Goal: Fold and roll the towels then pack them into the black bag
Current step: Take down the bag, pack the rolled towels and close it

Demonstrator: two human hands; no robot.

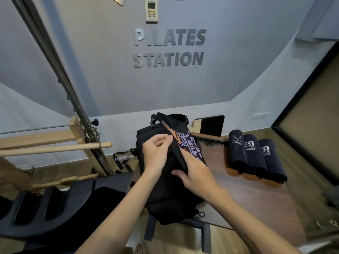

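Note:
The black bag [165, 191] stands on the wooden table [256, 197] in the middle of the head view, its printed flap [185, 142] raised. My left hand [157, 153] pinches the flap's edge at the bag's mouth. My right hand [194, 173] grips the near part of that same edge, fingers curled over it. Three rolled dark towels [255, 156] with white logos lie side by side on the table to the right of the bag, apart from both hands. The bag's inside is hidden.
Wooden pilates apparatus with dowel bars [55, 147] and metal springs stands at the left. A black padded barrel [55, 206] sits below it. A black-framed panel [311, 143] borders the table on the right. A grey wall with lettering is behind.

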